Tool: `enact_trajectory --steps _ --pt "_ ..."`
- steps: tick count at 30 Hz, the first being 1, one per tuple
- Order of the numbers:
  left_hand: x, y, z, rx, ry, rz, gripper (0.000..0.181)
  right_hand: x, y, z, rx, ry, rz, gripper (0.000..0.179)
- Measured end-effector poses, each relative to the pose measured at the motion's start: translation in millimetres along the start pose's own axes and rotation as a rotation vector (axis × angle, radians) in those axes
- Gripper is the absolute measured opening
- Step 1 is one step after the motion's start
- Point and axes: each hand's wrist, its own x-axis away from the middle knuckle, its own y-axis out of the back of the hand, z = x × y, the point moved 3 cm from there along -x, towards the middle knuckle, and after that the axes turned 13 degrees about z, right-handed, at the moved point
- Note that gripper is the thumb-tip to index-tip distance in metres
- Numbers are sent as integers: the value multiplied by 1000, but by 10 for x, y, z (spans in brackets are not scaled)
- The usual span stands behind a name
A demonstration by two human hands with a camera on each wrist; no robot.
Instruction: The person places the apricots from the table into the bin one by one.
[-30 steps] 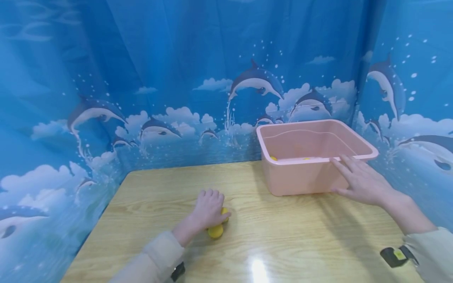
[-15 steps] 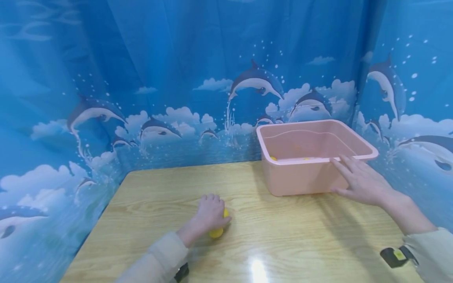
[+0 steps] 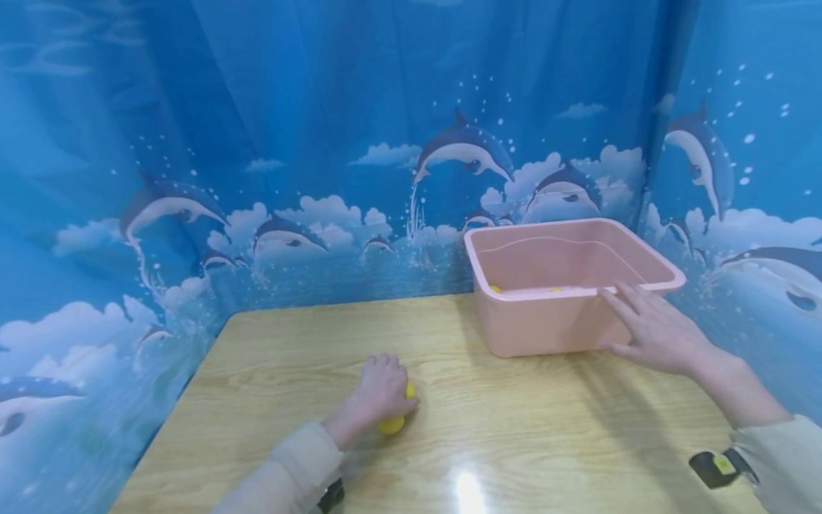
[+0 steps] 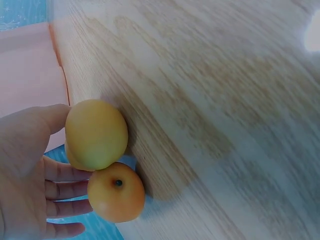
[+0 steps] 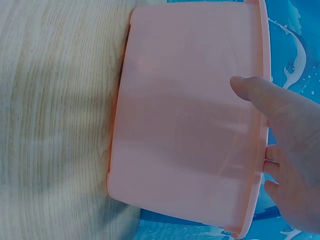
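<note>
In the head view my left hand [image 3: 382, 389] is low over the wooden table, holding round yellow-orange fruits on its surface. The left wrist view shows one yellow fruit [image 4: 97, 134] between thumb and fingers, with the thumb tip against it. A more orange fruit [image 4: 117, 192] with a dark stem spot touches it below, beside the fingers. Part of another may show behind the upper fruit; I cannot tell. My right hand [image 3: 664, 332] rests at the near rim of a pink plastic tub [image 3: 546, 321], fingers spread over the rim, thumb outside along the wall.
Small yellow bits show inside the tub, mostly hidden by its front wall. The table [image 3: 289, 350] has a light wood grain and a glare spot near the front. A blue dolphin-print curtain [image 3: 353, 128] stands right behind and at both sides.
My left hand has shifted slightly toward me and to the right, closer over the fruits, covering more of them. It stays put over the last half second. The right hand and tub hold still.
</note>
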Motion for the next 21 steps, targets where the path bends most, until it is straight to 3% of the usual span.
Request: enact_trajectory --steps 6,16,21 --pt "3 22 -14 -10 -20 -39 43 6 -9 7 11 13 -27 87" --pt "1 11 -3 -11 17 15 46 6 -9 8 8 14 -26 87" --pt "-18 21 -23 -16 -19 -24 43 14 -4 16 7 18 -34 86"
